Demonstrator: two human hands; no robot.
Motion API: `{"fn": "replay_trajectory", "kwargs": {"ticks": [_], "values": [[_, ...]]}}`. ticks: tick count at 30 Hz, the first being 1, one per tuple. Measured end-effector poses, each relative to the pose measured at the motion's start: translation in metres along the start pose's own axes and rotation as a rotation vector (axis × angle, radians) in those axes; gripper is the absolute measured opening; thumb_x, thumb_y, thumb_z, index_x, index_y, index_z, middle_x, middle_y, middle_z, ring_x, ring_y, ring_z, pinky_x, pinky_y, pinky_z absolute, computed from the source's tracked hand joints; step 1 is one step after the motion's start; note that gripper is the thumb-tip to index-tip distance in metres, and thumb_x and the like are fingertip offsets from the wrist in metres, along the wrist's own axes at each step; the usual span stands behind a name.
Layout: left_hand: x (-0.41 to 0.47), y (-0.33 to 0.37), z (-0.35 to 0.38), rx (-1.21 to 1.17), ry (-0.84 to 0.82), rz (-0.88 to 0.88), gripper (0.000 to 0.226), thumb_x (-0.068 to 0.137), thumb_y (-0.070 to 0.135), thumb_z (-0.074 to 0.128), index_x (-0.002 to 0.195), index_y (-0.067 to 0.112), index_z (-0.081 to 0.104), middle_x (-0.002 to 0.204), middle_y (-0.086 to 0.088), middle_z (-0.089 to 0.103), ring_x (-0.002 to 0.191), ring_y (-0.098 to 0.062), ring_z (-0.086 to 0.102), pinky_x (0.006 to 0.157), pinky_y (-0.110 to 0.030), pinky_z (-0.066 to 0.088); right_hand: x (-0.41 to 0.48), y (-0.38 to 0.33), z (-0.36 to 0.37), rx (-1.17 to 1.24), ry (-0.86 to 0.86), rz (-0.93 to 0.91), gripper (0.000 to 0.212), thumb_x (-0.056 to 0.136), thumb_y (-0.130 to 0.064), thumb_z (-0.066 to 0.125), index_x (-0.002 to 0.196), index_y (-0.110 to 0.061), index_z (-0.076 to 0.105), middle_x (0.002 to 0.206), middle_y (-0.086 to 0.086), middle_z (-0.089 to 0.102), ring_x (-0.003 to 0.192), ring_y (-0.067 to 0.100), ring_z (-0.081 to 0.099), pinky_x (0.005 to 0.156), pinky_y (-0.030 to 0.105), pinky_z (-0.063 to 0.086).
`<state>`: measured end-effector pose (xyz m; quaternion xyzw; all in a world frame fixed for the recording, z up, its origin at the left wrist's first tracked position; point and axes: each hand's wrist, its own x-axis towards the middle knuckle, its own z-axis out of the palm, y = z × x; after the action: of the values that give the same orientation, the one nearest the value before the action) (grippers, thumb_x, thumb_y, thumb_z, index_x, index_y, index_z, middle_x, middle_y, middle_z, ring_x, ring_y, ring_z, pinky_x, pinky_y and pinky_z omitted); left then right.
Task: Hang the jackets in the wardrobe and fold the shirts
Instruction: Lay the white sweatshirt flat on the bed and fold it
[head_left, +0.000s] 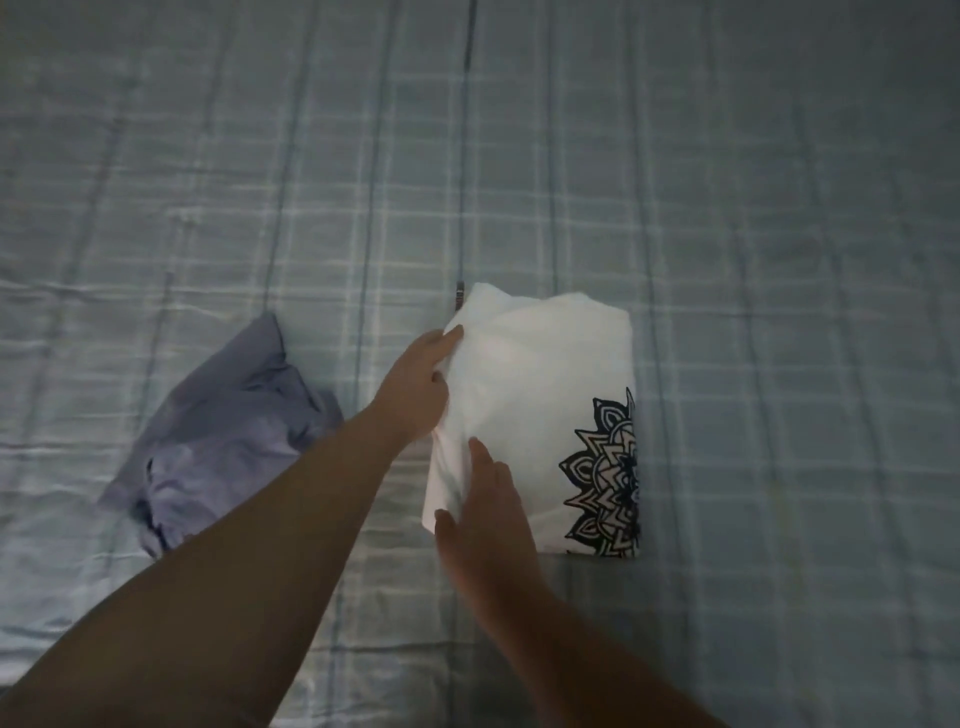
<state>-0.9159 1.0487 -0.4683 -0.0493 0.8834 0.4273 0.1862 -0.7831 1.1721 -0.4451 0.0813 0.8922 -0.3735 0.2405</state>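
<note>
A white shirt (540, 395) with a black mandala print lies folded into a rectangle on the bed, a little right of centre. My left hand (418, 387) is at its left edge, fingers slipped under or around the fabric there. My right hand (480, 519) rests flat with straight fingers on the shirt's near left corner. A crumpled lilac shirt (218, 441) lies unfolded to the left, partly hidden by my left forearm.
The bed is covered with a pale blue checked sheet (779, 260) that fills the whole view. A dark seam (465, 156) runs up the middle away from the white shirt.
</note>
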Motion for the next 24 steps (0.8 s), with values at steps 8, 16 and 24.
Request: {"fn": "replay_trajectory", "kwargs": {"ticks": [8, 16, 24], "values": [[-0.013, -0.010, 0.009, 0.133, 0.157, 0.034, 0.066, 0.085, 0.000, 0.054, 0.148, 0.013, 0.043, 0.153, -0.021, 0.037, 0.140, -0.038, 0.034, 0.117, -0.036, 0.019, -0.001, 0.016, -0.018, 0.071, 0.013, -0.072, 0.046, 0.099, -0.027, 0.034, 0.143, -0.021, 0.048, 0.127, 0.000, 0.063, 0.115, 0.014, 0.059, 0.101, 0.030, 0.045], [-0.117, -0.006, 0.046, 0.471, 0.099, 0.537, 0.062, 0.090, 0.023, 0.052, 0.150, 0.019, 0.039, 0.163, -0.012, 0.024, 0.152, -0.031, 0.014, 0.121, -0.049, 0.018, -0.010, 0.081, -0.098, -0.270, 0.248, -0.361, 0.052, 0.074, -0.008, 0.055, 0.125, -0.019, 0.058, 0.129, -0.002, 0.055, 0.122, 0.018, 0.049, 0.107, 0.034, 0.037], [-0.134, -0.059, 0.070, 0.706, -0.070, 0.510, 0.075, 0.095, 0.021, 0.050, 0.159, 0.027, 0.011, 0.167, -0.005, 0.005, 0.154, -0.028, 0.001, 0.119, -0.054, 0.019, -0.002, 0.132, -0.110, -0.760, -0.034, -0.375, 0.093, 0.074, -0.015, 0.062, 0.157, -0.019, 0.022, 0.164, 0.013, 0.015, 0.152, 0.033, 0.010, 0.119, 0.051, 0.022]]}}
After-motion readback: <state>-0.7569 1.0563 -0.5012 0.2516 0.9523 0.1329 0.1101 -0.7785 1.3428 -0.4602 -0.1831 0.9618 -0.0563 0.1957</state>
